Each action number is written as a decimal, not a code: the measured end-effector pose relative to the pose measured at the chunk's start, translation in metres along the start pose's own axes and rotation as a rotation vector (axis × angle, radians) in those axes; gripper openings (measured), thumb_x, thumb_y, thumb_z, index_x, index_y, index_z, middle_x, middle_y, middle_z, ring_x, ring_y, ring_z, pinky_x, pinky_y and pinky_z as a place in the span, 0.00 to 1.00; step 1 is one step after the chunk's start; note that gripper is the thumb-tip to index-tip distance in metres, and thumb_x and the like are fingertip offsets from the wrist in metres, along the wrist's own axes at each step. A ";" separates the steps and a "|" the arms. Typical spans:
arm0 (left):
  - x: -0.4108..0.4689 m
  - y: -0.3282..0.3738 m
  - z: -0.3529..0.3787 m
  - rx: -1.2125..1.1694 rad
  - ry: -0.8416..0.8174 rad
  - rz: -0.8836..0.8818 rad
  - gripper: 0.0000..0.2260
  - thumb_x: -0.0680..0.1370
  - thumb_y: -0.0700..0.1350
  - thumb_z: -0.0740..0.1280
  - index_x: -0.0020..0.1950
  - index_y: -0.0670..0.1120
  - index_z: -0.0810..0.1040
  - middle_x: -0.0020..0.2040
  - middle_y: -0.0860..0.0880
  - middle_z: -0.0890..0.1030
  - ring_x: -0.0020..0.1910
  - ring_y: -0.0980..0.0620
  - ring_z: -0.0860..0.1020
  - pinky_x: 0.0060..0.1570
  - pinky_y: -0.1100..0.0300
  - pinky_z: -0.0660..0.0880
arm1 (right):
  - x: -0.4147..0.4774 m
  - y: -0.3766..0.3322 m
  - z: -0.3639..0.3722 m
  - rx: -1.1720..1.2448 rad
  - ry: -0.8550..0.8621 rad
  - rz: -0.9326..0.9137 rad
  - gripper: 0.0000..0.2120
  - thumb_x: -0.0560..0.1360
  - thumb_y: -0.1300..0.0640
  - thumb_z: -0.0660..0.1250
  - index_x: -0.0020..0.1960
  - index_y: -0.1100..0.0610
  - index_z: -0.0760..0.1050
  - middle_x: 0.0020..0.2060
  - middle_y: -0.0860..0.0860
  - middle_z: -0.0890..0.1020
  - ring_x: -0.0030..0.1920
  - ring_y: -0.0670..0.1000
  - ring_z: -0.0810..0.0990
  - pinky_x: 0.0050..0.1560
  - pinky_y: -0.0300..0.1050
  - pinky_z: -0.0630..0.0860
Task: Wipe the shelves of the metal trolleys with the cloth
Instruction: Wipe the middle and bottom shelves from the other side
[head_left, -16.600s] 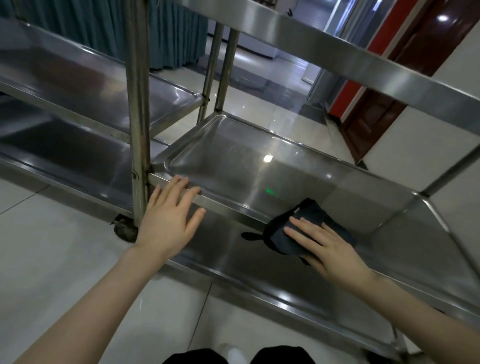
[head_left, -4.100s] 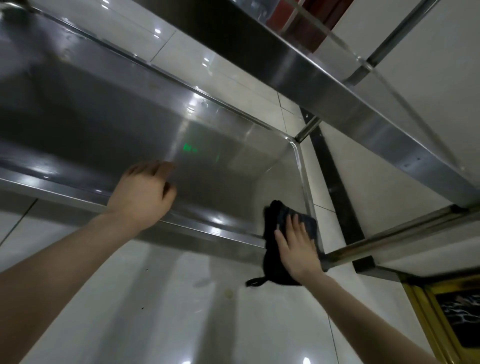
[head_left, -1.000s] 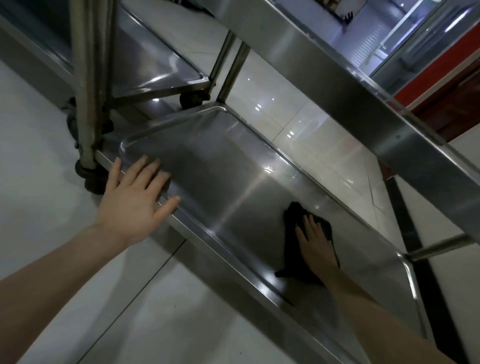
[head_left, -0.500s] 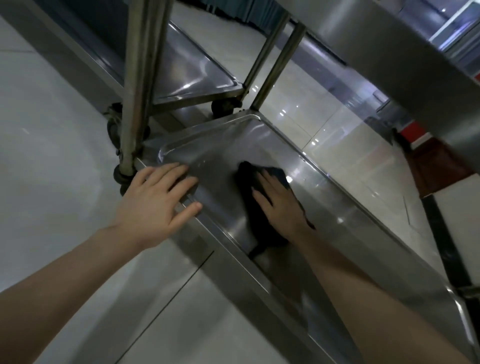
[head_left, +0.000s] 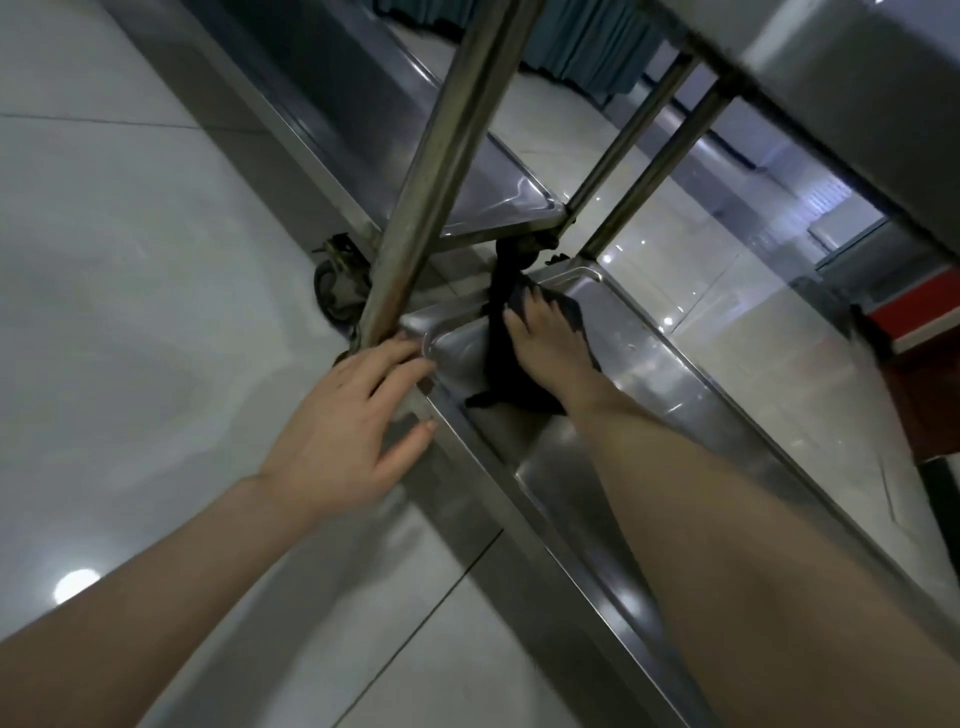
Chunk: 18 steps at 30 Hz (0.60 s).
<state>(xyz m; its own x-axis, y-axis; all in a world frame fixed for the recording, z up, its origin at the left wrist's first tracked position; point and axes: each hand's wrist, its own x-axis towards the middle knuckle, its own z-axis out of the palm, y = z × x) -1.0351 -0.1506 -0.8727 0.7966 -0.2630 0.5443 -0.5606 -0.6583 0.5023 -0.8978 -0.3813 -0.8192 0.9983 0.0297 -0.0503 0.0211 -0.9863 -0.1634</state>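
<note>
**Into the corner of the bottom shelf**

The pale tiled floor (head_left: 130, 260) fills the left. Across it runs the bottom shelf (head_left: 649, 374) of the trolley I am wiping, with a second trolley (head_left: 493, 202) butted up beyond its end. The post (head_left: 441, 156) rises from the shelf's near corner. My left hand (head_left: 353, 431) lies spread over the near rim just by the post's foot, fingers straight, thumb out, gripping nothing. My right hand (head_left: 550, 343) is flat, fingers straight and close together, pressing the cloth (head_left: 501, 358) onto the shelf at its end, fingertips almost at the far corner. The cloth trails back under my palm and bunches toward the end rim. To do this stroke well, I'd press through the fingertips into the raised lip (dirt tends to sit in that crease) and follow the rounded corner. Then I'd draw back along the rim, the left hand steadying the trolley on its caster (head_left: 337, 283) so it can't roll
</note>
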 end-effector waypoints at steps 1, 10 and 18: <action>0.000 -0.001 -0.003 -0.019 0.009 -0.002 0.23 0.79 0.55 0.60 0.67 0.42 0.74 0.68 0.44 0.73 0.68 0.44 0.72 0.64 0.51 0.70 | 0.005 -0.021 0.004 0.008 0.011 -0.049 0.27 0.83 0.42 0.47 0.80 0.48 0.50 0.79 0.45 0.51 0.78 0.50 0.48 0.76 0.61 0.48; 0.002 -0.010 -0.008 0.057 0.022 0.009 0.20 0.79 0.53 0.59 0.66 0.44 0.74 0.68 0.44 0.73 0.57 0.43 0.77 0.56 0.50 0.73 | -0.030 -0.024 0.020 0.020 0.015 -0.359 0.28 0.81 0.38 0.48 0.79 0.43 0.50 0.79 0.42 0.51 0.78 0.46 0.49 0.74 0.56 0.49; 0.000 -0.011 -0.008 0.066 0.001 -0.013 0.21 0.79 0.55 0.59 0.66 0.44 0.74 0.68 0.46 0.73 0.57 0.44 0.77 0.56 0.52 0.73 | 0.018 0.012 0.000 0.010 0.012 -0.028 0.27 0.82 0.40 0.48 0.79 0.46 0.48 0.79 0.46 0.52 0.78 0.51 0.51 0.76 0.62 0.51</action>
<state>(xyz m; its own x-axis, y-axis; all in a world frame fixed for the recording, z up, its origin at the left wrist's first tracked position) -1.0312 -0.1375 -0.8728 0.8037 -0.2531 0.5386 -0.5338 -0.7066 0.4644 -0.8795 -0.3921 -0.8225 0.9979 0.0549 -0.0337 0.0483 -0.9836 -0.1740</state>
